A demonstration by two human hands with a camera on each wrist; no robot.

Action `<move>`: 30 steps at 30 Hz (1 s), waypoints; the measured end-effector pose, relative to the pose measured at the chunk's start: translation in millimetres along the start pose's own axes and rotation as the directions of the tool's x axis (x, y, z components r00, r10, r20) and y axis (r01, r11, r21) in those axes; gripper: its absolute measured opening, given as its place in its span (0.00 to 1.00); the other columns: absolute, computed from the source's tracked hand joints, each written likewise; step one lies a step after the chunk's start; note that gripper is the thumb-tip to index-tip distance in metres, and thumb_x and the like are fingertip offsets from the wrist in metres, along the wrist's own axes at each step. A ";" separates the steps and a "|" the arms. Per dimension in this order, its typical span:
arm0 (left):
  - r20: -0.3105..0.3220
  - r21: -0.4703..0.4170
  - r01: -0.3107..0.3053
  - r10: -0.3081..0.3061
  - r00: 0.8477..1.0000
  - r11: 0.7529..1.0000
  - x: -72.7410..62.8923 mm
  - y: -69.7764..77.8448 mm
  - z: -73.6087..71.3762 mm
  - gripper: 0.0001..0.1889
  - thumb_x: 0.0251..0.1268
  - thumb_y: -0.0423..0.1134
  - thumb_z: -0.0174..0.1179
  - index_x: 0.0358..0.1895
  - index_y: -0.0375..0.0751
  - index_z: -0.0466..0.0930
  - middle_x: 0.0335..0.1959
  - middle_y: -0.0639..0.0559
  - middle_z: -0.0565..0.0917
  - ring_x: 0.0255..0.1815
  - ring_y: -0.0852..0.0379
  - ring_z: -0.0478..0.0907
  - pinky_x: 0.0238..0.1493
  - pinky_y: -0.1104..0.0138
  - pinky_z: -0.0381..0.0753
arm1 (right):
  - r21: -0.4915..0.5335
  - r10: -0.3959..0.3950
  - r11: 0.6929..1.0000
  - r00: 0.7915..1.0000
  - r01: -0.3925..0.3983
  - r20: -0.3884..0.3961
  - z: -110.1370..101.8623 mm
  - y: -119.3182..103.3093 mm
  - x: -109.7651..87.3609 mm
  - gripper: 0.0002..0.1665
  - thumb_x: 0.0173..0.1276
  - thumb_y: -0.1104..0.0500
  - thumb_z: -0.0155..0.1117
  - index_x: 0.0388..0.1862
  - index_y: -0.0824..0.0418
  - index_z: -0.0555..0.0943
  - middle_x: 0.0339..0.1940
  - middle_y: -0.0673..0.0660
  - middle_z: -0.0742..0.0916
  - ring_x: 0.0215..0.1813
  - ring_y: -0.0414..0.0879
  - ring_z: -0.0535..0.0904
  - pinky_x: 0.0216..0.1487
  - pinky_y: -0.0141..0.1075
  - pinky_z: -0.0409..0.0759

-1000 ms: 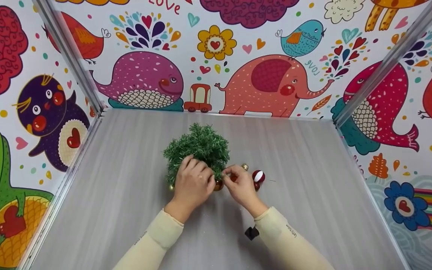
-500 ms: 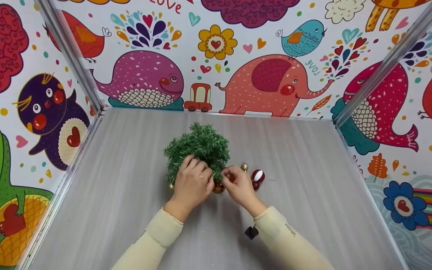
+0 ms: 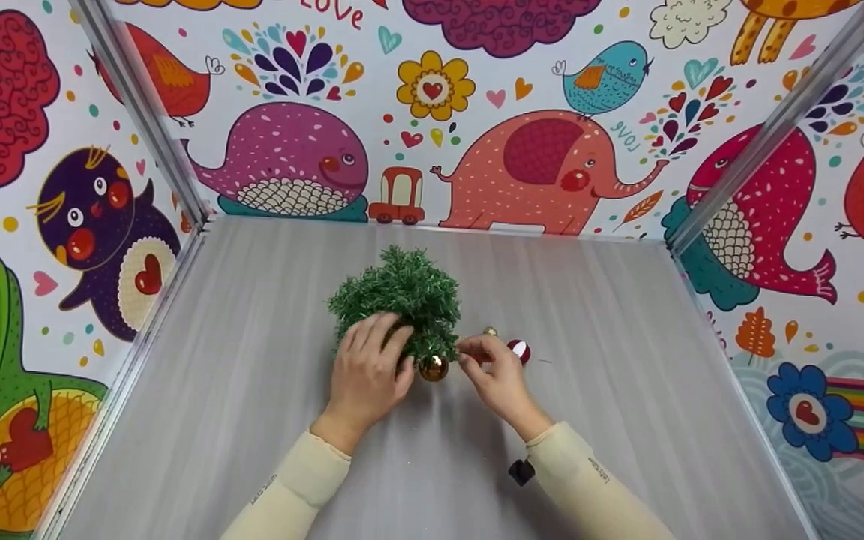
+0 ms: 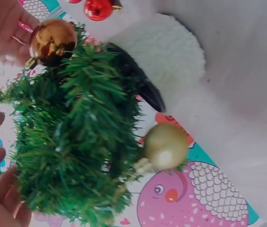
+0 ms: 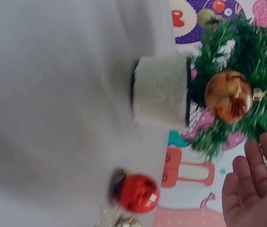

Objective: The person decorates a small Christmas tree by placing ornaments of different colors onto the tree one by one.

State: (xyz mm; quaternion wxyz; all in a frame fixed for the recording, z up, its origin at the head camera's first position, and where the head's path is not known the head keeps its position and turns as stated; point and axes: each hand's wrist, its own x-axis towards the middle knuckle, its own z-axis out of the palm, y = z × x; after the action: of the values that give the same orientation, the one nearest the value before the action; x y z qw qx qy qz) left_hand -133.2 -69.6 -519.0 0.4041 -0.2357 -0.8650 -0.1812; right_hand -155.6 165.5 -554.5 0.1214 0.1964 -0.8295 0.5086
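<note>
A small artificial Christmas tree (image 3: 406,281) with green tinsel branches stands mid-table. Its white pot (image 5: 161,90) has a dark rim. A shiny copper ball ornament (image 3: 433,367) hangs low on the front branches. On another side hangs a matte gold ball (image 4: 165,145). My left hand (image 3: 372,367) lies against the tree's front left, thumb apart from the loosely bent fingers, which reach the branches. My right hand (image 3: 499,375) is just right of the copper ball, its fingertips at the branch tips. In the right wrist view its fingers are loosely extended and nothing shows in them.
Right of the tree, partly behind my right hand, lie a red-and-white ball (image 3: 520,352), a small gold ball (image 3: 490,331) and a shiny red ball (image 5: 138,193). Walls with printed cartoon animals enclose the grey table (image 3: 267,300). A black camera (image 3: 521,472) sits by my right wrist.
Both hands have drawn apart from the copper ball, the left one leftward, the right one rightward. The copper ball now shows fully between them. The tree has stayed in place.
</note>
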 end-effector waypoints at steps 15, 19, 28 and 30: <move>0.090 0.024 0.200 -0.202 0.975 0.979 -13.9 -12.0 -6.9 0.37 0.52 0.40 0.70 0.69 0.38 0.70 0.67 0.38 0.72 0.66 0.39 0.69 0.62 0.47 0.69 | -0.456 0.145 0.881 0.989 -0.126 0.006 -58.4 63.1 -31.8 0.18 0.60 0.63 0.72 0.50 0.61 0.82 0.45 0.55 0.84 0.45 0.50 0.82 0.41 0.45 0.79; 0.103 0.006 0.187 -0.186 0.977 0.982 -13.9 -12.7 -7.4 0.39 0.52 0.40 0.70 0.70 0.39 0.69 0.71 0.39 0.69 0.69 0.40 0.67 0.65 0.47 0.68 | -0.507 0.131 0.856 0.991 -0.096 0.034 -61.8 68.8 -36.7 0.18 0.60 0.61 0.72 0.50 0.59 0.83 0.45 0.53 0.84 0.45 0.49 0.82 0.41 0.47 0.80; 0.172 0.026 0.162 -0.164 0.971 0.986 -15.6 -13.7 -6.9 0.39 0.53 0.39 0.70 0.71 0.39 0.68 0.74 0.40 0.64 0.72 0.41 0.63 0.69 0.49 0.63 | -0.627 -0.064 0.766 0.987 0.142 0.145 -65.9 81.6 -38.8 0.19 0.56 0.66 0.73 0.48 0.57 0.84 0.45 0.53 0.84 0.46 0.51 0.83 0.40 0.49 0.83; 0.173 0.021 0.160 -0.161 0.972 0.987 -15.6 -13.6 -6.7 0.39 0.53 0.39 0.70 0.71 0.39 0.68 0.74 0.39 0.65 0.72 0.41 0.64 0.68 0.48 0.64 | -0.647 -0.080 0.741 0.981 0.178 0.178 -66.3 84.7 -40.1 0.19 0.57 0.65 0.73 0.49 0.56 0.85 0.45 0.53 0.84 0.46 0.51 0.83 0.39 0.48 0.84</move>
State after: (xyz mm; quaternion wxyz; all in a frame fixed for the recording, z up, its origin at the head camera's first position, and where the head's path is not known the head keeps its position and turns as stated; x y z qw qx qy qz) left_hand -127.9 -88.3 -528.8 0.3117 -0.1785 -0.9140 -0.1888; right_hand -157.7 267.0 -608.0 0.1603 0.2326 -0.9461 0.1585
